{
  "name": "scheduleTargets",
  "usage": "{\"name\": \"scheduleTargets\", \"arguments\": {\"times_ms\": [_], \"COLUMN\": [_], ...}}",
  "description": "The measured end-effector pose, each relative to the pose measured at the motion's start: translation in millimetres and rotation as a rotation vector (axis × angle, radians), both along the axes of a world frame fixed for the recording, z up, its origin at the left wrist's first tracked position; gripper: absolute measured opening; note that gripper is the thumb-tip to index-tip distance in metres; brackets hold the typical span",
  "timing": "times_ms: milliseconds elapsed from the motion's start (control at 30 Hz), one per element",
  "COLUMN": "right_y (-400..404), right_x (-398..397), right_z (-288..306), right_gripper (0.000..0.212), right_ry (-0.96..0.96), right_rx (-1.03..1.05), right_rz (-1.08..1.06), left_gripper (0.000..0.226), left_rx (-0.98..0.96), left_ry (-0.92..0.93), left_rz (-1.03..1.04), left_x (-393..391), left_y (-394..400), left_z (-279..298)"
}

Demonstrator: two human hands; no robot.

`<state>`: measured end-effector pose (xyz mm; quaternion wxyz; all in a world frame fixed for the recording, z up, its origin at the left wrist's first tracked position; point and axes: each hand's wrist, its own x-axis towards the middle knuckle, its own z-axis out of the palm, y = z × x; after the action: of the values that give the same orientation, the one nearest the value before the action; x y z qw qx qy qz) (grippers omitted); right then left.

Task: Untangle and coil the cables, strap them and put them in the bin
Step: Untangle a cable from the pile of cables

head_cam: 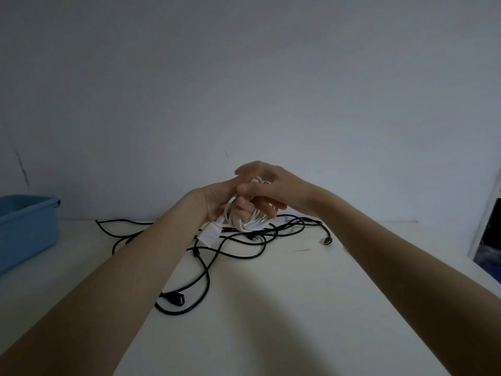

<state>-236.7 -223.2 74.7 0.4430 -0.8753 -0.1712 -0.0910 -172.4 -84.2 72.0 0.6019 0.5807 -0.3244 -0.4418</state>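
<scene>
Bin [25,226] first: I see the blue bin at the far left, on the desk [271,308] beside the wall, its open top only partly in view and cut off by the picture's edge. Between it and the cables lies a bare strip of pale desk. Black cables [233,244] sprawl loose across the middle, reaching from near the back edge forward to a black plug [175,299] close to my left forearm; another small connector [328,241] lies off to the right, apart from the tangle. Above this mess my left hand [217,202] curls its fingers round a white cable coil [250,218], with a white plug [209,235] hanging down from it just over the black loops. My right hand [273,189] sits against the coil from the other side, fingers mostly straight and spread over the loops; I cannot tell whether it pinches a strand. Right of the hands the desk runs bare to its right edge, where a dark opening [488,234] shows. Behind everything stands a plain grey wall [244,77].
</scene>
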Motion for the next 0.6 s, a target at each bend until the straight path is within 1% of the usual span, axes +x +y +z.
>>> {"name": "scheduleTargets", "arguments": {"times_ms": [33, 100, 133, 167, 233, 300, 367, 400, 433, 500, 533, 600], "right_y": [1, -2, -4, -7, -16, -24, -32, -34, -38, -44, -47, -54], "right_x": [-2, 0, 2, 3, 6, 7, 11, 15, 16, 16, 14, 10], "right_z": [-1, -6, -9, -12, -19, -29, -44, -49, -56, -64, -66, -69], "right_gripper": [0.023, 0.039, 0.046, 0.049, 0.048, 0.043, 0.040, 0.039, 0.037, 0.034, 0.034, 0.036], "right_ry": [0.050, 0.067, 0.061, 0.053, 0.028, 0.028, 0.047, 0.055, 0.060, 0.063, 0.070, 0.084], "right_rx": [0.056, 0.137, 0.172, 0.207, 0.273, 0.381, 0.494, 0.531, 0.554, 0.548, 0.540, 0.551], "right_rz": [0.034, 0.011, -0.015, -0.059, -0.183, -0.298, -0.422, -0.494, -0.573, -0.692, -0.722, -0.751], "left_gripper": [0.077, 0.064, 0.060, 0.057, 0.058, 0.058, 0.052, 0.048, 0.046, 0.052, 0.055, 0.050], "left_rx": [-0.020, -0.030, -0.019, 0.002, 0.034, 0.047, 0.073, 0.095, 0.131, 0.210, 0.224, 0.194], "left_ry": [-0.003, -0.017, -0.043, -0.081, -0.115, -0.102, -0.120, -0.163, -0.211, -0.311, -0.327, -0.303], "left_rz": [-0.009, -0.002, 0.033, 0.085, 0.190, 0.242, 0.270, 0.302, 0.324, 0.361, 0.371, 0.374], "left_x": [-1, -2, -1, -1, 3, 4, 1, 0, -4, -8, -8, -10], "left_y": [-3, -11, -15, -17, -22, -29, -43, -49, -58, -74, -80, -90], "left_z": [1, 2, 1, 0, -6, -14, -23, -27, -33, -43, -48, -56]}}
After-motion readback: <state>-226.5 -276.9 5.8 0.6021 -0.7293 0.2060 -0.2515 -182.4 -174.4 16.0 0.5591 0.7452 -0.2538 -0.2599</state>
